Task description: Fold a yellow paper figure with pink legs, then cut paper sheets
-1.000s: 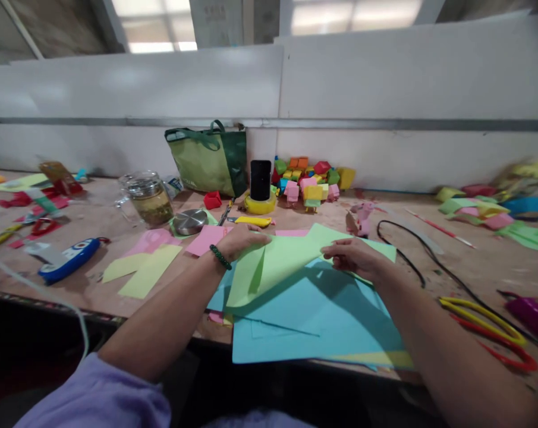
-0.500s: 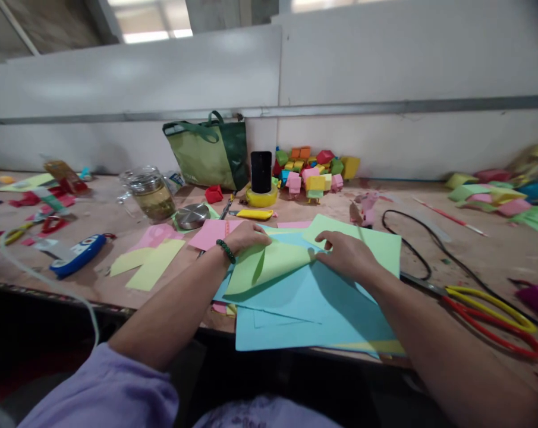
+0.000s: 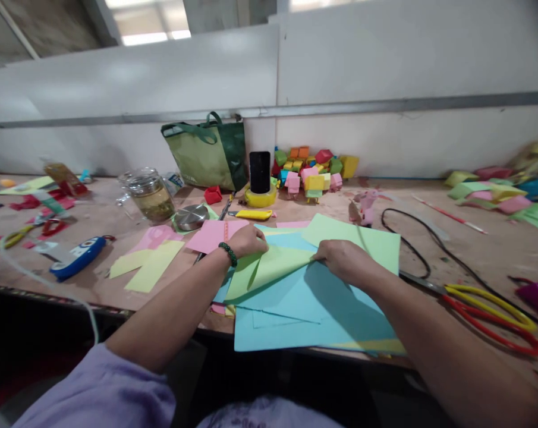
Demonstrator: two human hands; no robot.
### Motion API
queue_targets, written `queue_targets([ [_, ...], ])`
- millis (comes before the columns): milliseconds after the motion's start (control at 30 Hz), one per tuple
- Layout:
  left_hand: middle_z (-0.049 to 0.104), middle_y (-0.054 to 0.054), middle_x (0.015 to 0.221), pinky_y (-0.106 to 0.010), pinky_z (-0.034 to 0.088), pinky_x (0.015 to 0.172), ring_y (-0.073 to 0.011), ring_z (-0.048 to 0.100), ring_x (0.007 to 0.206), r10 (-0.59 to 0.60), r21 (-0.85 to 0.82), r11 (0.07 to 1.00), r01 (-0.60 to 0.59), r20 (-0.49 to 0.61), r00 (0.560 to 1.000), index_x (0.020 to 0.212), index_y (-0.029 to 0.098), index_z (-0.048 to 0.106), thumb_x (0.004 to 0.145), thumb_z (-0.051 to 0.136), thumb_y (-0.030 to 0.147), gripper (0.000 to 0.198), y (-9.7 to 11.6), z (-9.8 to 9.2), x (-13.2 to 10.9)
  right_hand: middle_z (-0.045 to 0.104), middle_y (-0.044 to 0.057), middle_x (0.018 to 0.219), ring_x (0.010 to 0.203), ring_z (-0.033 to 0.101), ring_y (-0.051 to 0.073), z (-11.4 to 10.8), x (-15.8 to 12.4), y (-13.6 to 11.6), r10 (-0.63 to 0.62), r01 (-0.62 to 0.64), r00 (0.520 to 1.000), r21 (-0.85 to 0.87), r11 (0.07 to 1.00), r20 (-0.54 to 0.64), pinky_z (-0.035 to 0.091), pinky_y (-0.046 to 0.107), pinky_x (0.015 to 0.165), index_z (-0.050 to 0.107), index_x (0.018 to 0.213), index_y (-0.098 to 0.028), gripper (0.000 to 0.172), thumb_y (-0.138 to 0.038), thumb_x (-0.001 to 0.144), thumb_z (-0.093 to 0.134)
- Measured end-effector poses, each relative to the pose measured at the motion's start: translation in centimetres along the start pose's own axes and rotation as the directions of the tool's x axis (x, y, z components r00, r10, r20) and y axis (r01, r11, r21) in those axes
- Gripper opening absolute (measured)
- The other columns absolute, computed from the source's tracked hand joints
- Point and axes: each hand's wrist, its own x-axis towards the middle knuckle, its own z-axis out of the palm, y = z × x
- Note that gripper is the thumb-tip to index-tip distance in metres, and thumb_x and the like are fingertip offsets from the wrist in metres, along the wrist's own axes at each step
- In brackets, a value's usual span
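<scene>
A sheet of light green paper (image 3: 275, 267), curled and partly folded over, is held above a pile of blue paper (image 3: 295, 330). My left hand (image 3: 248, 241), with a dark beaded bracelet at the wrist, pinches the sheet at its upper left. At the sheet's right corner, my right hand (image 3: 340, 257) closes its fingers on the edge. Another light green sheet (image 3: 376, 246) lies flat behind my right hand. Pink paper (image 3: 215, 235) sits just beyond my left wrist.
Large scissors (image 3: 491, 315) with red and yellow handles lie right. A yellow cutter (image 3: 251, 214), phone (image 3: 260, 171) and small paper figures (image 3: 313, 178) stand behind the pile. Left are a glass jug (image 3: 148, 196), metal disc (image 3: 191, 217), blue tape dispenser (image 3: 78, 258) and green bag (image 3: 206, 151).
My right hand's fingers have closed onto the right corner of the green sheet, where they were more spread before. My left hand keeps its pinch, shifted slightly.
</scene>
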Motion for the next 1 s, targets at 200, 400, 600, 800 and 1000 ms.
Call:
queue_targets([
  [200, 0.045, -0.010, 0.144, -0.044, 0.033, 0.101, -0.0290, 0.042, 0.127, 0.513, 0.393, 0.741, -0.545, 0.192, 0.837, 0.126, 0.027, 0.057, 0.070, 0.060, 0.008, 0.059, 3.1, 0.0, -0.5, 0.071, 0.014, 0.094, 0.086, 0.066, 0.025, -0.8, -0.2, -0.8, 0.025, -0.023, 0.999, -0.060, 0.998, 0.038, 0.042, 0.028, 0.067, 0.075, 0.098, -0.021, 0.038, -0.008, 0.074, 0.049],
  [400, 0.068, -0.007, 0.115, -0.026, 0.045, 0.074, -0.0195, 0.063, 0.093, 0.520, 0.420, 0.492, -0.763, 0.561, 0.644, 0.128, 0.026, 0.056, 0.071, 0.047, -0.003, 0.065, 6.6, 0.5, 0.1, 0.073, 0.012, 0.100, 0.091, 0.066, 0.025, -1.3, -0.5, -0.9, 0.026, -0.024, 0.997, -0.036, 0.999, 0.071, 0.041, 0.027, 0.067, 0.075, 0.101, -0.024, 0.043, -0.005, 0.071, 0.050],
  [600, 0.067, -0.009, 0.111, -0.028, 0.041, 0.069, -0.0222, 0.064, 0.091, 0.429, 0.532, 0.453, -0.716, 0.573, 0.698, 0.127, 0.032, 0.057, 0.074, 0.047, 0.003, 0.061, 8.3, 1.3, -0.5, 0.073, 0.009, 0.101, 0.093, 0.066, 0.024, -1.4, -0.6, -0.9, 0.035, -0.034, 0.995, -0.013, 0.999, 0.088, 0.040, 0.026, 0.066, 0.074, 0.106, -0.028, 0.047, -0.007, 0.072, 0.049],
  [800, 0.065, -0.011, 0.114, -0.037, 0.039, 0.082, -0.0248, 0.061, 0.098, 0.350, 0.552, 0.533, -0.642, 0.546, 0.761, 0.123, 0.030, 0.061, 0.078, 0.046, 0.007, 0.053, 8.9, 1.8, -2.2, 0.073, 0.010, 0.102, 0.093, 0.066, 0.025, -1.5, -0.8, -1.1, 0.032, -0.031, 0.996, -0.010, 0.999, 0.078, 0.040, 0.027, 0.068, 0.074, 0.105, -0.027, 0.049, -0.006, 0.070, 0.047],
  [1000, 0.068, -0.010, 0.099, -0.047, 0.035, 0.090, -0.0253, 0.061, 0.092, 0.389, 0.531, 0.572, -0.626, 0.496, 0.776, 0.108, 0.025, 0.069, 0.081, 0.045, 0.010, 0.038, 7.4, 1.6, -5.2, 0.074, 0.009, 0.095, 0.087, 0.067, 0.025, -1.5, -0.9, -1.5, 0.010, -0.009, 0.997, -0.013, 1.000, 0.077, 0.040, 0.027, 0.065, 0.075, 0.103, -0.030, 0.050, -0.006, 0.069, 0.046],
])
